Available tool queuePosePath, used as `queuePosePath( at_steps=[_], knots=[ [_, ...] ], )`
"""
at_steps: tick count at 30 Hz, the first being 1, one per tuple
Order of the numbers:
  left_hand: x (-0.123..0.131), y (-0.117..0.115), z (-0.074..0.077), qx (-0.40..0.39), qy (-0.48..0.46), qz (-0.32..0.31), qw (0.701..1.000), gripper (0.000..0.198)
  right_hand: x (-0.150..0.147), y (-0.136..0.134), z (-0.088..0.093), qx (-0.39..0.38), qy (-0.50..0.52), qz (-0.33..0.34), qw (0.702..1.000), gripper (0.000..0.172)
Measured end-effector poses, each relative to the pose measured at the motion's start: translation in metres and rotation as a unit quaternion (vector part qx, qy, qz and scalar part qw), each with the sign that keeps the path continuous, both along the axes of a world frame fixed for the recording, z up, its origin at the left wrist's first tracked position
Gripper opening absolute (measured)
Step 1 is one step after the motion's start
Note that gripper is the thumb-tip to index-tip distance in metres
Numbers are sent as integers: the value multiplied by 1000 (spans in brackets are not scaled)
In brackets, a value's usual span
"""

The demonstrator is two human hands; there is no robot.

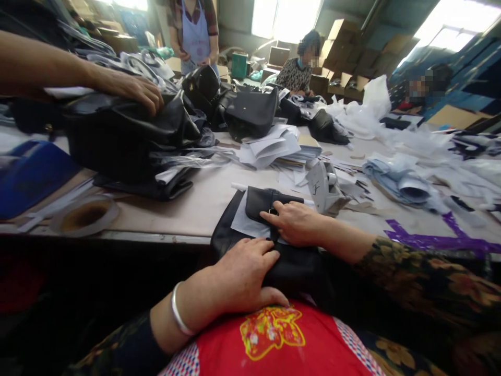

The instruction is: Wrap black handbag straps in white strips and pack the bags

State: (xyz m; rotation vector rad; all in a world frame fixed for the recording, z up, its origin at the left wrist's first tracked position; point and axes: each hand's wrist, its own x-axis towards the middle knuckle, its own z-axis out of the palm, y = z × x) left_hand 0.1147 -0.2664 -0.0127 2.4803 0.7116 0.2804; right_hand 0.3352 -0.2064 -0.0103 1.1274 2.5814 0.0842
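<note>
A black bag (299,263) lies tilted over the near table edge against my apron. My left hand (245,271) rests on its near part, fingers laid over the surface and thumb stretched out apart. At the small black flap (258,202), my right hand (298,222) has its fingers bent around the strap and metal clasp; the fingertips partly hide it. A sheet of white paper (245,222) lies beneath the flap. A white stick-like roll (238,186) pokes out behind the flap on the left.
Another person's hand (129,89) rests on a heap of black bags (113,136) at left. A tape roll (84,214), blue object (35,175), paper stack (272,146), white tape dispenser (324,185) and purple tape (434,240) lie around. Several people are across the table.
</note>
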Motion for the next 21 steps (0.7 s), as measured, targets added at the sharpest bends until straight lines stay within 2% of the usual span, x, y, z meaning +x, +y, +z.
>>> queuePosePath(
  at_steps=[2, 3, 5, 7, 9, 12, 15, 18, 21],
  knots=[
    [-7, 0, -6, -12, -19, 15, 1000, 53, -4, 1, 0, 6, -10, 3, 1000, 65],
    [-12, 3, -10, -12, -39, 48, 998, 45, -4, 1, 0, 7, -14, 3, 1000, 65],
    [-19, 13, -20, 9, -75, 166, 983, 34, -6, 1, -3, 10, -23, -4, 1000, 62],
    [-26, 26, -30, 49, -70, 296, 951, 29, -9, 0, -6, 16, -29, -17, 999, 55],
    [-30, 40, -40, 70, -27, 371, 926, 31, -12, -3, -9, 22, -31, -36, 999, 47],
    [-30, 55, -49, 52, 16, 402, 914, 44, -14, -8, -13, 34, -20, -64, 997, 46],
    [-25, 61, -52, 17, 32, 417, 908, 49, -8, -11, -22, 65, 23, -90, 994, 47],
    [-19, 65, -52, -22, 47, 425, 904, 52, 5, -13, -34, 132, 122, -113, 977, 37],
    [-13, 71, -50, -62, 51, 426, 901, 66, 14, -15, -44, 188, 222, -123, 949, 34]
  ],
)
